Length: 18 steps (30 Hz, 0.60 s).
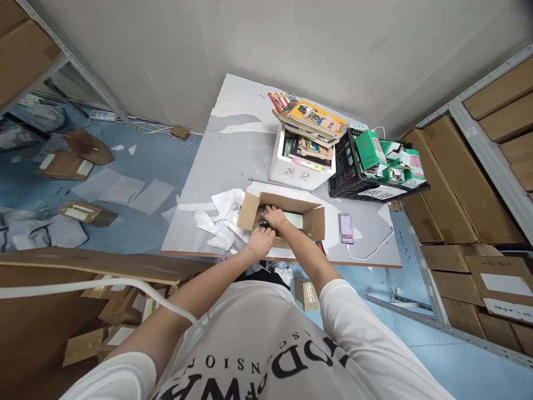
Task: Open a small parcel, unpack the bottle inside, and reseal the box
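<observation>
An open cardboard box [314, 222] stands at the table's front edge, its end flaps folded outward. My right hand [273, 217] reaches down inside its left half, fingers bent around something small and dark that I cannot make out. At the near wall of the same box is my left hand [262, 242], with its fingers curled over the rim. A pale, flat item [295, 220] lies on the box floor, right of my right hand. Crumpled white plastic packaging [222, 238] is heaped just left of the box.
Behind the box stands a white bin [297, 175] piled with books [314, 116]. Right of it is a black crate [345, 166] of green boxes [370, 151]. A phone [345, 228] on a cable lies on the table [241, 150]. Cartons fill the shelves [458, 183] at right.
</observation>
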Tool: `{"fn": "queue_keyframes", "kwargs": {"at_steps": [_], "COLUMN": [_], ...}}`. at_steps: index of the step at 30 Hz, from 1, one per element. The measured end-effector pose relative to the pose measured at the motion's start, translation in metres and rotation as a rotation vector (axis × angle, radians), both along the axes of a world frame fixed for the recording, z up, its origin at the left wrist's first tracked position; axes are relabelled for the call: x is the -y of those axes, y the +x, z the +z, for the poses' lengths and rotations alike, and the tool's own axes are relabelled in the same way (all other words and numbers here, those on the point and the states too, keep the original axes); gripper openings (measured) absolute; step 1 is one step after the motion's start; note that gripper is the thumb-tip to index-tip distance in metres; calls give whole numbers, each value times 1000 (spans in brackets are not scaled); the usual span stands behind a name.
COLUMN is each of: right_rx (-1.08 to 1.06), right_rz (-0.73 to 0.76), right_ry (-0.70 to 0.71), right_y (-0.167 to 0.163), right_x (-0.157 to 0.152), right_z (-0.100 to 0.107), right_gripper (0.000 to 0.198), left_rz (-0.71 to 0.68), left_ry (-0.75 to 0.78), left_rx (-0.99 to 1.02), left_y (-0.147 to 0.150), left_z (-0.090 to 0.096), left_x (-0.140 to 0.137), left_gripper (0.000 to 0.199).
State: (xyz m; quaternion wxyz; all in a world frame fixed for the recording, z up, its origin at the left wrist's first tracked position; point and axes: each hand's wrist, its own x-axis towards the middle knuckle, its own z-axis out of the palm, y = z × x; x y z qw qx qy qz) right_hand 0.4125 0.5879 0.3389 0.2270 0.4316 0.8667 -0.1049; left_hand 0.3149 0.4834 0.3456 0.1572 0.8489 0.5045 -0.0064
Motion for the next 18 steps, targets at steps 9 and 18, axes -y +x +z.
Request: {"fn": "queue_keyframes", "kwargs": {"at_steps": [9,18], "right_rx": [-555,-1126], "right_rz": [-134,-295], "right_ry": [197,634], "right_y": [86,158], "right_x": [20,48], "right_z": [66,153], "right_gripper": [40,40], "left_rz": [29,97], "left_ry": [64,59], "left_rx": [-24,-44], "left_y": [4,7], "left_z": [-8,-6], "left_x": [-9,-62], "left_gripper": [18,22]}}
